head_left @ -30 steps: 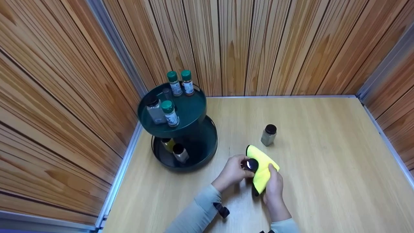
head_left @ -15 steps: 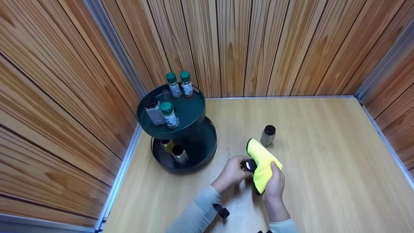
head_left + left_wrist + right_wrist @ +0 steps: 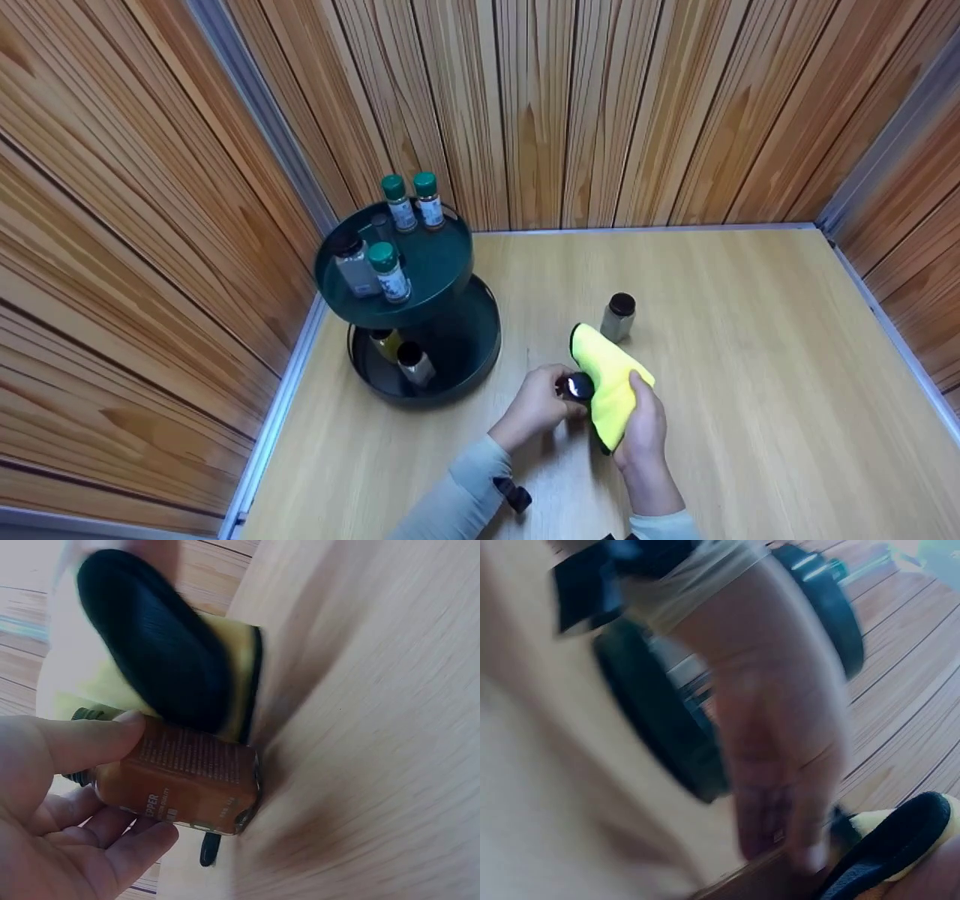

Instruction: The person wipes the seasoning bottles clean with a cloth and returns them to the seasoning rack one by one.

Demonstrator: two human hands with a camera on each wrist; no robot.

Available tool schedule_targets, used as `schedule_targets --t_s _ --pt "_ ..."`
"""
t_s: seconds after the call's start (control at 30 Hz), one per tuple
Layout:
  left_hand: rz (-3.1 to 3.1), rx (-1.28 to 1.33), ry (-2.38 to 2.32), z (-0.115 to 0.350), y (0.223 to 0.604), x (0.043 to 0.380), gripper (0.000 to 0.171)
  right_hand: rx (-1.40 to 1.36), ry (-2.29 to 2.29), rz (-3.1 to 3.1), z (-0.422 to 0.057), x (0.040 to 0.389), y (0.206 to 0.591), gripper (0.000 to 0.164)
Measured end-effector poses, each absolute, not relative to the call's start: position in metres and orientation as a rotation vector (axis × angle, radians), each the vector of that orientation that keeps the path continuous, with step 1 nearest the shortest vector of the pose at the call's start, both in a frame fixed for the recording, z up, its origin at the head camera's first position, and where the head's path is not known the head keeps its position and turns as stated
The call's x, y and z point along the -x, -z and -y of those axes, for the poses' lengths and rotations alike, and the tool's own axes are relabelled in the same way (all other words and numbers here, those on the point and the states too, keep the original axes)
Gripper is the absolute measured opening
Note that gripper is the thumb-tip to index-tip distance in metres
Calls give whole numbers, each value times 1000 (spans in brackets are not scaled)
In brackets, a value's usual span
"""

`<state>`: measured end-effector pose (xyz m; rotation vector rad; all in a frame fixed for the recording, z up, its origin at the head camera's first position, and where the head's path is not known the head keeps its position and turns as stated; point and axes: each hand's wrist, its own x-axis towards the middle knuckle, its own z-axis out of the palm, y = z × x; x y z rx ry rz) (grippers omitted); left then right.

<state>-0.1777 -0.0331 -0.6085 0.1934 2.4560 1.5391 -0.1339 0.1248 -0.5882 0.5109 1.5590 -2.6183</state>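
My left hand grips a spice jar with reddish-brown contents, a dark lid and "PEPPER" on its label. The jar stays close over the table. Folded in my right hand is a yellow cloth with black edging, its dark underside facing the jar in the left wrist view. The cloth lies against the jar's side. In the right wrist view my left hand fills the middle, hiding most of the jar.
A second dark-lidded jar stands on the table just beyond the cloth. At left rises a dark green two-tier round rack: green-capped bottles and a larger jar above, two jars below. Wood-panel walls enclose the table.
The cloth and my right hand have shifted slightly away from the jar's lid, up and to the right. My left hand holds the jar in nearly the same spot. The head view has tilted a little.
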Motion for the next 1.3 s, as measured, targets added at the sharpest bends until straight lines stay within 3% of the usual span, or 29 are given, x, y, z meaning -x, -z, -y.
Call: schedule_targets --t_s 0.43,0.77,1.3 --pt "-2436 -128 -1519 36 607 179 53 -642 2540 -1649 -118 142 635 49" --pt "-2458 -167 -1515 34 610 176 45 -548 2658 -1587 -131 129 601 46" --pt "-2429 -426 -1412 41 608 184 48 -540 2803 -1542 -155 129 598 42"
